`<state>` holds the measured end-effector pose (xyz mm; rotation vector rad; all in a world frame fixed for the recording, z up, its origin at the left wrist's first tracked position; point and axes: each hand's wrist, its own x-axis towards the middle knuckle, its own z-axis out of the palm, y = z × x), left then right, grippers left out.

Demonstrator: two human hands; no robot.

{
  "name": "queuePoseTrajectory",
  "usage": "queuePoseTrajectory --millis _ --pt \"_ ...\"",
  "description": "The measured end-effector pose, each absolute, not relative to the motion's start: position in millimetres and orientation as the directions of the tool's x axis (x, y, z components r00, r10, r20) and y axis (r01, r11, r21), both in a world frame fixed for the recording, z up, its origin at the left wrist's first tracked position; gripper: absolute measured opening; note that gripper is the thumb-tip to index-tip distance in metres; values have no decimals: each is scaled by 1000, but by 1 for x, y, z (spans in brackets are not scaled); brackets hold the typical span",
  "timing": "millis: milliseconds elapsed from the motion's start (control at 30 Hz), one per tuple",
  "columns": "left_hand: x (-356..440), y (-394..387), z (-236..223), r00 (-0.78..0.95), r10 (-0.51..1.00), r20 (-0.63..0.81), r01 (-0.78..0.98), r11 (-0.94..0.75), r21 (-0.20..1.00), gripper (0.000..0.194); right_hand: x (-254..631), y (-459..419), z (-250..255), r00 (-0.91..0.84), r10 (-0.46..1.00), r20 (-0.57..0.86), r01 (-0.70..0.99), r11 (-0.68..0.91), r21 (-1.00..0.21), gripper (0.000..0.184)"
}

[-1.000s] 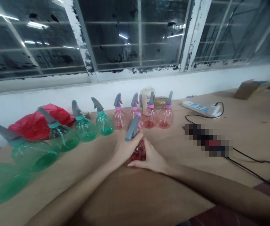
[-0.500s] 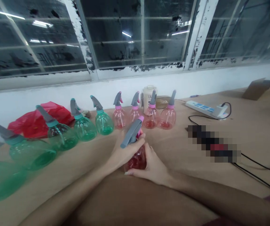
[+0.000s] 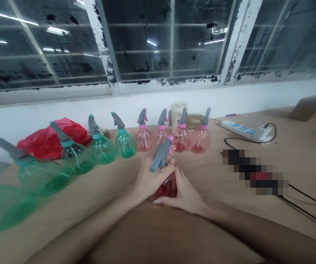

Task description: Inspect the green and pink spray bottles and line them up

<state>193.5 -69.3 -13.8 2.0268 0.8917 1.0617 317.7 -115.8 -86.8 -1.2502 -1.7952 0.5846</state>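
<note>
A pink spray bottle (image 3: 168,187) with a grey and pink trigger head stands close in front of me on the table. My left hand (image 3: 151,178) is closed round its neck, just under the head. My right hand (image 3: 186,192) wraps the lower body from the right, thumb near the base. Behind it are several more pink spray bottles (image 3: 145,139), each with a little reddish liquid. To the left runs a row of green spray bottles (image 3: 103,148) with grey heads; the nearest green bottle (image 3: 6,209) is cut off by the picture edge.
A red plastic bag (image 3: 72,135) lies behind the green bottles. Against the wall stand a cream canister (image 3: 178,110) and a brownish packet (image 3: 195,121). On the right are a white power strip (image 3: 242,130) with black cables, a blurred-out dark item (image 3: 254,172) and a cardboard piece (image 3: 303,109).
The view has swung slightly left, so everything sits a little further right in the picture. Both hands keep their hold on the pink spray bottle, with hardly any other change.
</note>
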Motion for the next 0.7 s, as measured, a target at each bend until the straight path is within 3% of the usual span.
queuePoseTrajectory --millis 433,700 --pt "193 -68 -20 416 833 364 267 -495 827 7 318 -117 -87 -127 939 319 533 336 -777 89" --pt "195 -72 -12 419 810 410 293 -548 784 10 318 -116 -89 -152 918 367 479 393 -785 92"
